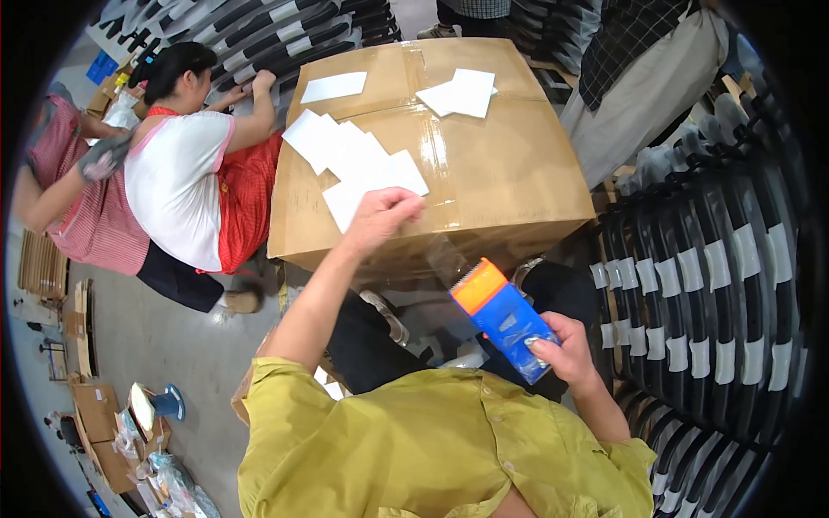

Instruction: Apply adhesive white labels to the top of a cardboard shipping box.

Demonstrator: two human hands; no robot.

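Head view is showing us pressing our left hand (382,217), fingers curled, onto a white paper sheet (350,200) at the near edge of the taped cardboard box (484,173), while our right hand (566,350) is gripping the blue-and-orange tape dispenser (501,315) firmly around its body, just near and right of the box. We are drawing a strip of clear tape (445,255) between the dispenser's orange end and the box's near face. More white sheets (462,92) are lying farther back on the box top, black parts with white bands (699,285) are stacking up at right, and a person in a white top (177,181) is bending over at far left.
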